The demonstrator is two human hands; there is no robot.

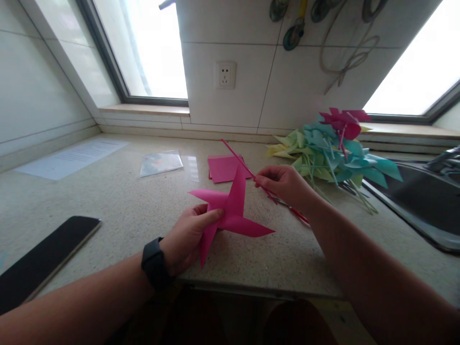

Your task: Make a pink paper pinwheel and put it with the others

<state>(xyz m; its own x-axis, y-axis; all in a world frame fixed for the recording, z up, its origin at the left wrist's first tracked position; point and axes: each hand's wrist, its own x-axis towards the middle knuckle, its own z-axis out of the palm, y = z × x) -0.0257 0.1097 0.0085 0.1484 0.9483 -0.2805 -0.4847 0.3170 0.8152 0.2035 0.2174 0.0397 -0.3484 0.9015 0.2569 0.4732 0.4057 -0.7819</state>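
A pink paper pinwheel (pixel 233 211) with pointed blades is pinched in my left hand (pixel 196 227), the thumb pressing on its front near the middle. My right hand (pixel 276 184) grips a thin pink stick (pixel 237 157) between thumb and fingertips, its upper end slanting up to the left. The stick crosses just behind or beside the top blade; I cannot tell whether they touch. Beyond the pinwheel a small stack of pink paper squares (pixel 224 168) lies on the counter. Partly under my right hand and wrist is a red-handled tool (pixel 299 215), possibly scissors.
Finished pinwheels (pixel 327 148) in green, blue and pink are heaped at the right, beside the sink (pixel 424 191). A clear plastic packet (pixel 161 163) and a printed sheet (pixel 74 157) lie at the back left. A dark, flat, long object (pixel 50 258) rests at the front left.
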